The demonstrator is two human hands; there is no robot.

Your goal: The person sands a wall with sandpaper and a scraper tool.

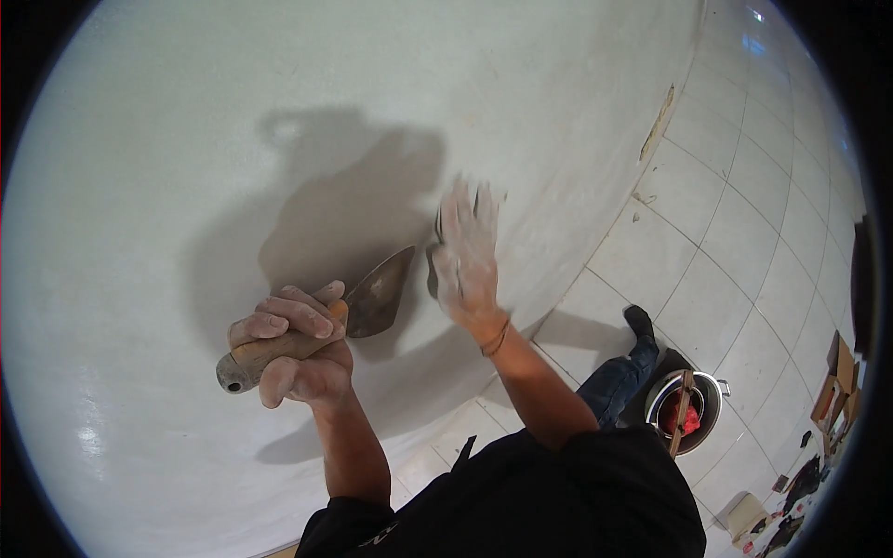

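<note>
My left hand [321, 372], dusted with pale powder, is wrapped round the wooden handle [270, 353] of a pointed trowel [383, 293]. Its dull metal blade tilts up to the right, close to a smooth white wall [539, 112]. To the right of the blade, my right hand [468, 265] is stretched flat toward the wall, fingers extended and whitened with dust. A dark shape [432, 270] shows along that hand's left edge; whether it is a shadow or a thing under the palm, I cannot tell.
White floor tiles [735, 232] run along the wall's base, where a damaged strip [657, 123] shows. Close to my foot [638, 322] stands a metal pot [713, 414] with a red thing inside and a wooden stick across it. Cardboard [834, 381] and clutter lie far right.
</note>
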